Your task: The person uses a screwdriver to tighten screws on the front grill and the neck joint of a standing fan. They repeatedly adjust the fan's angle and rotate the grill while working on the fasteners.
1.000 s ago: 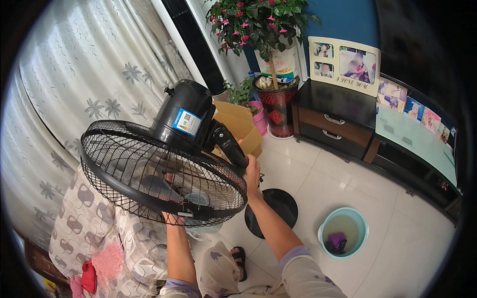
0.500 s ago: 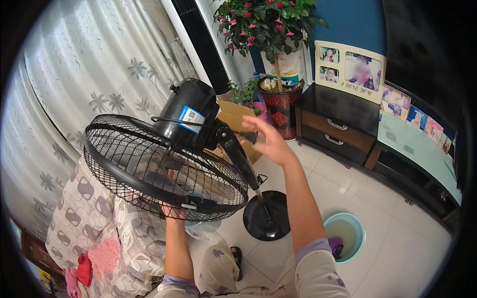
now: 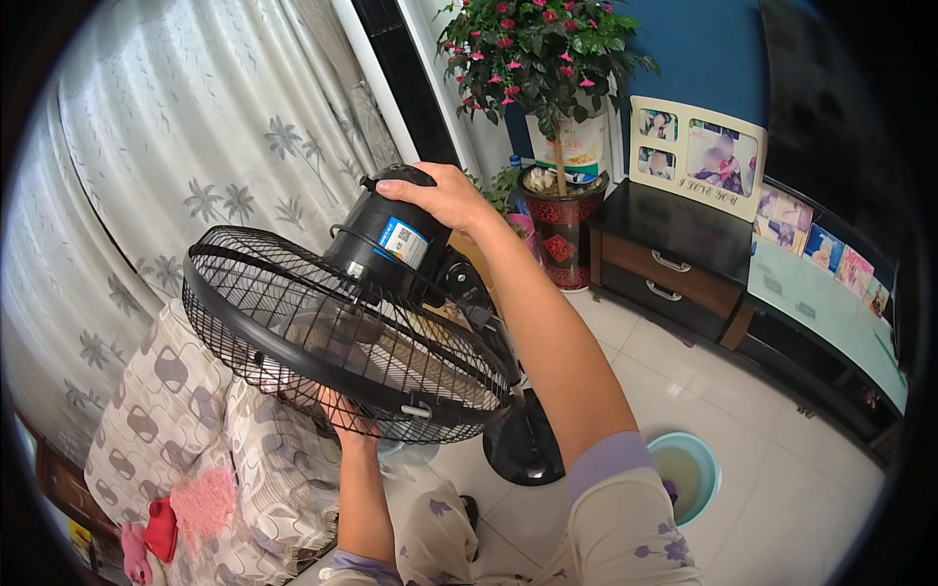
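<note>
A black stand fan tilts across the middle of the view, with its wire cage (image 3: 264, 322) facing down-left. My right hand (image 3: 435, 200) grips the top of its cylindrical motor housing (image 3: 376, 239), thumb over the upper end, above a blue and white label. A black cord loops round the housing. My left hand (image 3: 347, 415) is closed on the underside of the cage, partly hidden behind its wires. The fan's stand runs down to a round black base (image 3: 518, 454) on the floor, partly hidden by my right arm.
A fabric-covered sofa (image 3: 137, 420) with pink and red items sits left before curtains (image 3: 195, 117). A potted flowering tree (image 3: 557, 220), a cardboard box behind the fan and a dark cabinet (image 3: 655, 234) with photos stand beyond. A blue basin (image 3: 689, 479) holds water at right.
My right hand has moved up from the stand's neck, through an open reach beside a plug, onto the motor housing's top. The fan and left hand shifted slightly right in view.
</note>
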The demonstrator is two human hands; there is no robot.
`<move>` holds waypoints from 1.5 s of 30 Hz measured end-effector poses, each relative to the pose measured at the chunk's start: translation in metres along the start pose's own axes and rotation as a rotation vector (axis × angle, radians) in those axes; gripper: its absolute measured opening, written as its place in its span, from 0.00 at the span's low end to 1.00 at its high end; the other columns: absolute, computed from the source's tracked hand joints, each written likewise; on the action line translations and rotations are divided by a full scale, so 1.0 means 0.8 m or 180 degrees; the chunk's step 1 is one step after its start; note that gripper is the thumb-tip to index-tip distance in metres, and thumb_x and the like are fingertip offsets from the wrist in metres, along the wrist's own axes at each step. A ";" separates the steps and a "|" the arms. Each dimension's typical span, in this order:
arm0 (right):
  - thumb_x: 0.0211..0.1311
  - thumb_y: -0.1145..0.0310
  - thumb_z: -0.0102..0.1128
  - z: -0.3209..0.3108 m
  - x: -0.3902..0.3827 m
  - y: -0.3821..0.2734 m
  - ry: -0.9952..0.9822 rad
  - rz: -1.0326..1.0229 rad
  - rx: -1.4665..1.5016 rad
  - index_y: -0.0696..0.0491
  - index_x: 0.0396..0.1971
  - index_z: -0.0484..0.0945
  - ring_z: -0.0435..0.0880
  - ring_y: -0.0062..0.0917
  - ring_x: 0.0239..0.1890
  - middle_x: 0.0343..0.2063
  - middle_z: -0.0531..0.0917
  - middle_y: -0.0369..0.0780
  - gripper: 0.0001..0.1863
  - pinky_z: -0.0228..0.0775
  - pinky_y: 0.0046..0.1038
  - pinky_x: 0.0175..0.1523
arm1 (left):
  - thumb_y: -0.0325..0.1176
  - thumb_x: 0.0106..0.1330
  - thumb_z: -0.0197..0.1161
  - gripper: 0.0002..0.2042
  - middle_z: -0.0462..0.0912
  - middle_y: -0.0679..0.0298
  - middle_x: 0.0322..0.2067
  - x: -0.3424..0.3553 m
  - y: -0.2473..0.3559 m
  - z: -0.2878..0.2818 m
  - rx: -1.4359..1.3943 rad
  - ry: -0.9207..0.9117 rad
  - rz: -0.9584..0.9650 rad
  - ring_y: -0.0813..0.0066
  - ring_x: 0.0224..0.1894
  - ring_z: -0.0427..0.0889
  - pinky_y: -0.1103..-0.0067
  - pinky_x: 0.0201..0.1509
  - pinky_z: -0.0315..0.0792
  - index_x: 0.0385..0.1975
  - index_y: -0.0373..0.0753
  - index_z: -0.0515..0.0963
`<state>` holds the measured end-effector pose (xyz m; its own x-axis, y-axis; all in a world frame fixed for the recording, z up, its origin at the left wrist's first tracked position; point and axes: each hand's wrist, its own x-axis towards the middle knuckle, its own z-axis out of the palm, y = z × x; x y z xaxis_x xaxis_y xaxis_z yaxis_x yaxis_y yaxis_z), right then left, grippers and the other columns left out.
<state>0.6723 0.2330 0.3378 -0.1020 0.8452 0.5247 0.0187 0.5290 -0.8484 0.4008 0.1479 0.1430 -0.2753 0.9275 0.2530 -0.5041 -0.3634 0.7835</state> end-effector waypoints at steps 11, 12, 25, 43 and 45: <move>0.38 0.54 0.67 0.003 -0.026 0.007 0.0707 0.0056 0.0842 0.57 0.31 0.80 0.78 0.21 0.28 0.27 0.81 0.39 0.23 0.70 0.23 0.35 | 0.41 0.64 0.51 0.12 0.73 0.69 0.32 -0.003 0.033 0.056 0.0046 0.0352 -0.0305 0.78 0.32 0.75 0.81 0.33 0.72 0.42 0.44 0.67; 0.38 0.54 0.67 0.003 -0.026 0.007 0.0746 0.0059 0.0883 0.57 0.31 0.80 0.78 0.21 0.27 0.26 0.81 0.39 0.23 0.70 0.23 0.35 | 0.41 0.64 0.51 0.12 0.73 0.69 0.32 0.002 0.031 0.053 0.0050 0.0311 -0.0309 0.78 0.32 0.75 0.81 0.33 0.72 0.42 0.44 0.67; 0.38 0.58 0.68 0.000 -0.038 0.005 0.1105 0.0177 0.1409 0.57 0.30 0.80 0.77 0.20 0.26 0.26 0.80 0.38 0.20 0.71 0.23 0.34 | 0.40 0.64 0.51 0.12 0.74 0.69 0.33 0.024 0.039 0.060 0.0234 -0.0040 -0.0137 0.79 0.32 0.75 0.81 0.33 0.72 0.44 0.43 0.67; 0.39 0.60 0.69 -0.010 -0.046 0.005 0.1360 0.0143 0.1732 0.60 0.32 0.78 0.78 0.21 0.26 0.26 0.80 0.39 0.21 0.71 0.23 0.34 | 0.36 0.66 0.50 0.14 0.75 0.67 0.36 0.044 0.061 0.069 0.0733 -0.0689 0.0135 0.78 0.35 0.77 0.81 0.34 0.73 0.49 0.42 0.65; 0.39 0.61 0.69 -0.011 -0.047 0.003 0.1393 0.0127 0.1744 0.60 0.32 0.78 0.77 0.21 0.26 0.26 0.79 0.39 0.21 0.71 0.23 0.33 | 0.37 0.66 0.50 0.14 0.75 0.68 0.36 0.046 0.058 0.075 0.0455 -0.0432 -0.0001 0.78 0.34 0.77 0.82 0.32 0.73 0.49 0.43 0.66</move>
<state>0.6847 0.2030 0.3167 0.3002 0.8772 0.3747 -0.5015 0.4793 -0.7203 0.4162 0.1705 0.2224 -0.1572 0.9345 0.3194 -0.3802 -0.3558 0.8537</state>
